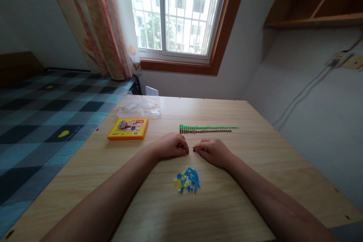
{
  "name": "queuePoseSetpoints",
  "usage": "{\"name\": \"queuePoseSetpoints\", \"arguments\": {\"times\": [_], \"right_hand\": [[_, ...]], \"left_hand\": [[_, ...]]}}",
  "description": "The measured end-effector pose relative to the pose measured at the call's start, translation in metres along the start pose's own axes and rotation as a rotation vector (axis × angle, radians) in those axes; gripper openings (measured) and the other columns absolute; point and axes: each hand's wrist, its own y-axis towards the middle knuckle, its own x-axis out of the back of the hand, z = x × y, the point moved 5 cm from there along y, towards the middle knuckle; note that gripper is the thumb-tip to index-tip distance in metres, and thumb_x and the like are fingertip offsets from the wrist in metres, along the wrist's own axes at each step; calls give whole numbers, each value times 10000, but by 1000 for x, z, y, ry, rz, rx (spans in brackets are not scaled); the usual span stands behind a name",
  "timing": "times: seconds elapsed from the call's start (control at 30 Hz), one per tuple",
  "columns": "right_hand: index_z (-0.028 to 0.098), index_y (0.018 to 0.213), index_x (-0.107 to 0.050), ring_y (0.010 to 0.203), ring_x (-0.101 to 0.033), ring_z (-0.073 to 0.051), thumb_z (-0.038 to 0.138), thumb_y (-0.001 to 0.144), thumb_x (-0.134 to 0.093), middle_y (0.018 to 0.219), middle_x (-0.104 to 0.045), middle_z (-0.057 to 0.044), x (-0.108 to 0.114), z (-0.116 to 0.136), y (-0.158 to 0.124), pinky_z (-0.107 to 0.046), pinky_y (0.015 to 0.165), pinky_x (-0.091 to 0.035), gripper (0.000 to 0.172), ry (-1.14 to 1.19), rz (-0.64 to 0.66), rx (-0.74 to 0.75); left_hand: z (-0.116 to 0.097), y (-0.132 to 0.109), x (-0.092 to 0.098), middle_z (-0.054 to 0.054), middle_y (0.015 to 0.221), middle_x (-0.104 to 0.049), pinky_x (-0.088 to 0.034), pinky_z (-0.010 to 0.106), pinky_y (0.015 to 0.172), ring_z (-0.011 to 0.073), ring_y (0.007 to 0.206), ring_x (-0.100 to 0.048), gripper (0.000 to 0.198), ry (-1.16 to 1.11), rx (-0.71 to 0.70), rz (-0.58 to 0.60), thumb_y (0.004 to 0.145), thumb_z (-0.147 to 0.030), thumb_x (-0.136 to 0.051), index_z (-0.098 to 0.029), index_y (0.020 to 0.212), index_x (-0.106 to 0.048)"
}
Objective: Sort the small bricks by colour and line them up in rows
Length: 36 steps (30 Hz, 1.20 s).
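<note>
My left hand rests low over the table with its fingers curled and the tips pressed together; whatever they may hold is too small to make out. Facing it across a narrow gap, my right hand pinches a tiny dark brown block. Just beyond both hands lie two lines of small pieces, a green row at the back and a brown row in front of it. Nearer to me is a loose pile of blue and yellow blocks.
An orange-yellow box lies flat on the wooden table, left of my hands. Behind it stand clear plastic trays. A bed adjoins the left side; a window and wall are beyond the far edge.
</note>
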Motion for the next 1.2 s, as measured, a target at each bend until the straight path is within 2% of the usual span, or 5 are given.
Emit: {"name": "queuePoseSetpoints", "arguments": {"times": [0.5, 0.63, 0.8, 0.93, 1.2], "right_hand": [[270, 969, -798, 733, -672, -138, 247, 929, -647, 873, -756, -11, -6, -1, 3, -238, 685, -459, 157, 25, -3, 6], [251, 957, -789, 775, -676, -148, 249, 944, -632, 897, -757, -22, 8, -6, 1, -243, 718, -466, 158, 4, -44, 7], [213, 953, -786, 663, -629, -157, 300, 944, -624, 844, -746, -53, 68, -66, -20, -274, 647, -453, 184, -105, -253, -166], [193, 917, -788, 788, -681, -211, 326, 927, -606, 884, -770, -87, 108, -127, -53, -314, 722, -485, 226, -175, -386, -345], [218, 934, -813, 833, -713, -218, 367, 878, -617, 930, -794, -60, 89, -174, -78, -303, 752, -518, 252, -137, -278, -524]], "left_hand": [[7, 0, 2, 5, 817, -659, -398, 247, 659, 150, 745, -572, 275, -104, 85, -14, 712, -350, -754, -225, 953, -797], [15, -2, 0, 9, 797, -632, -390, 252, 622, 150, 718, -550, 343, -220, 117, -21, 710, -411, -760, -195, 975, -780], [23, -2, -1, -6, 724, -575, -387, 248, 606, 138, 677, -511, 368, -310, 163, -68, 688, -453, -776, -171, 924, -753], [24, -2, -1, -16, 694, -553, -366, 238, 585, 129, 659, -491, 325, -321, 178, -97, 702, -416, -748, -162, 905, -736], [20, -4, 3, -4, 673, -571, -376, 243, 584, 134, 645, -497, 295, -346, 179, -163, 735, -433, -693, -149, 814, -705]]}}
